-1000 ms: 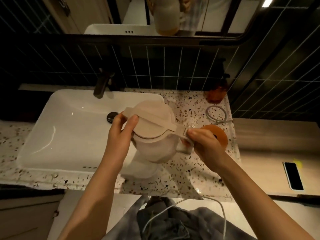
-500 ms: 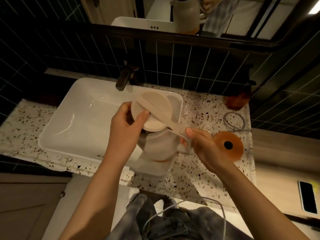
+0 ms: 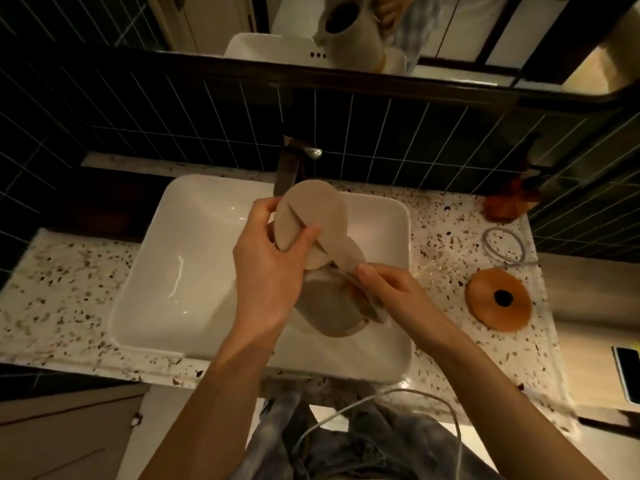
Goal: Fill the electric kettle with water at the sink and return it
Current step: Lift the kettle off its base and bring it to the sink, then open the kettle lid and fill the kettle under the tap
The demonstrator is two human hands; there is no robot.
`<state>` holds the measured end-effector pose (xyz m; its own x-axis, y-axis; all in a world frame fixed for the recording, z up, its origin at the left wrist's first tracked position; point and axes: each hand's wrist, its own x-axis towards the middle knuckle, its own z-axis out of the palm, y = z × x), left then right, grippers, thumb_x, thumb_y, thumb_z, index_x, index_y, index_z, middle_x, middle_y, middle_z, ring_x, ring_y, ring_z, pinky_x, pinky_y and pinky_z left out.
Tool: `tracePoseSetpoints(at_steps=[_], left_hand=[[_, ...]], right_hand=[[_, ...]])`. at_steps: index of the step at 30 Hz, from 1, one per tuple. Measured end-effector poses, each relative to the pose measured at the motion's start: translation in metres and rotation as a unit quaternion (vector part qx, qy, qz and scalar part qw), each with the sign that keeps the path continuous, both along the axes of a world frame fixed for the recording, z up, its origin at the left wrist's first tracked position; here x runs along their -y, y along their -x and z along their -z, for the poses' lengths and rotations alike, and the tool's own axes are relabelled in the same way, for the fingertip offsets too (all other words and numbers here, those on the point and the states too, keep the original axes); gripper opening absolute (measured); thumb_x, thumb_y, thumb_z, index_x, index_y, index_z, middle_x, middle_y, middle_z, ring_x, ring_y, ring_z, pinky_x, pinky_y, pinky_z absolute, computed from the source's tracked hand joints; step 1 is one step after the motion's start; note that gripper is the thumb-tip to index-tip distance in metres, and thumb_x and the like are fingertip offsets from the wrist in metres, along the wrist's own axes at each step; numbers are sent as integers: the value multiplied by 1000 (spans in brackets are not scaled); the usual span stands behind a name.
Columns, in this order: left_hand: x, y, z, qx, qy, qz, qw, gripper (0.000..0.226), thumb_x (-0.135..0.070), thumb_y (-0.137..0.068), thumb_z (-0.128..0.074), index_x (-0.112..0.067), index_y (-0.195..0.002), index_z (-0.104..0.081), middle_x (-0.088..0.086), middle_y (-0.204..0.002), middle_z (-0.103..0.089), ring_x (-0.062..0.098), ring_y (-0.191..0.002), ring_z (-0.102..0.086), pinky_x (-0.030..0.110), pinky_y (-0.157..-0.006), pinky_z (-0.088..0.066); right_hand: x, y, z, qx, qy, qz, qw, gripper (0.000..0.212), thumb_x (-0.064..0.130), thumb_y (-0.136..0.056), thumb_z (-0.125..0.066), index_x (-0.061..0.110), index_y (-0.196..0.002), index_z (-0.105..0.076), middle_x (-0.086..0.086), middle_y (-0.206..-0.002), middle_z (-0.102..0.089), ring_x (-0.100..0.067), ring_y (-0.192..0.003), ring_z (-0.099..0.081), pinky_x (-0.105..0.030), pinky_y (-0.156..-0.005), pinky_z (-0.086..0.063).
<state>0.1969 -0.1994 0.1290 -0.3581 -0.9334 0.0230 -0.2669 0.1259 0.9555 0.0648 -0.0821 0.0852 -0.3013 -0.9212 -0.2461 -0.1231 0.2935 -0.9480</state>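
Note:
A pale beige electric kettle [image 3: 329,306] hangs over the white basin of the sink [image 3: 180,271], just below the dark faucet [image 3: 289,164]. Its round hinged lid [image 3: 318,209] stands swung up and open. My left hand [image 3: 270,271] grips the lid's edge with thumb and fingers. My right hand [image 3: 388,289] is wrapped around the kettle's handle and carries its weight. No water runs from the faucet. The kettle's orange round base [image 3: 498,303] lies on the speckled counter to the right of the sink.
A coiled grey cable [image 3: 504,244] lies behind the base, and an orange object [image 3: 505,206] stands in the back right corner. A phone [image 3: 628,375] rests on the wooden ledge at far right. Dark tiles and a mirror rise behind the sink.
The kettle has moved left from the counter's edge to over the basin, under the faucet. My left hand has lifted the lid from shut to upright.

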Motion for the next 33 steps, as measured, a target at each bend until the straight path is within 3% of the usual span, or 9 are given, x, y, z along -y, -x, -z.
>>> tracePoseSetpoints(at_steps=[4,9,11,13,15,17,22,27,33], left_hand=[[18,-16,6,4,36,23,999,37,-22,-84,-76,-23,-115,-56,-28,-95,-58,-20,-84,-59,5,-68,-50],[31,-31,12,14,135,93,986,39,-26,-88,-72,-22,-122,-54,-4,-115,-66,7,-98,-66,23,-83,-57],[30,-33,10,24,174,122,977,38,-33,-88,-68,-25,-121,-50,-17,-111,-61,11,-97,-66,41,-86,-58],[29,-35,5,30,185,184,965,44,-47,-87,-61,-28,-124,-46,-45,-104,-40,-3,-94,-61,38,-90,-57],[34,-38,6,13,112,280,953,54,-56,-87,-53,-28,-132,-44,-46,-107,-45,-12,-97,-57,22,-89,-55],[46,-44,8,-22,-12,331,943,51,-57,-91,-44,-27,-131,-51,-22,-110,-63,-3,-102,-63,24,-89,-55],[95,-47,39,28,-54,106,993,29,-37,-96,-54,-32,-124,-57,-11,-127,-53,0,-115,-49,14,-94,-37],[136,-37,97,35,-403,151,902,54,-50,-89,-59,-25,-136,-54,-3,-134,-61,16,-129,-49,39,-113,-32],[130,-21,104,-6,-415,138,899,34,-39,-100,-45,-22,-118,-70,-11,-102,-76,-2,-95,-64,20,-76,-44]], right_hand=[[19,-20,3,3,-9,31,999,63,56,-91,-42,-5,-86,-56,-15,-75,-52,-23,-66,-47,-36,-64,-40],[39,-47,11,55,-28,100,993,77,66,-84,-44,-9,-99,-59,-31,-94,-59,-45,-88,-56,-54,-83,-50],[44,-54,21,97,-14,155,983,82,68,-80,-51,-12,-96,-60,-25,-83,-59,-42,-79,-58,-51,-86,-54],[46,-57,30,144,0,201,969,62,54,-89,-52,-6,-96,-67,-21,-85,-67,-39,-83,-65,-47,-88,-55],[45,-58,39,167,8,220,961,48,44,-94,-49,2,-102,-70,-25,-97,-69,-43,-93,-66,-50,-87,-55],[43,-57,44,184,6,236,954,53,52,-87,-56,3,-96,-72,-24,-94,-70,-38,-89,-68,-51,-84,-55],[43,-45,48,174,-12,247,953,56,66,-66,-69,10,-72,-75,-9,-69,-67,-20,-67,-62,-43,-77,-51],[54,-34,53,197,-55,218,954,47,56,-80,-63,14,-60,-63,-3,-59,-55,-17,-61,-53,-45,-76,-47],[75,-15,62,245,-128,223,935,42,41,-91,-53,17,-57,-56,-1,-55,-47,-15,-58,-44,-39,-69,-45]])
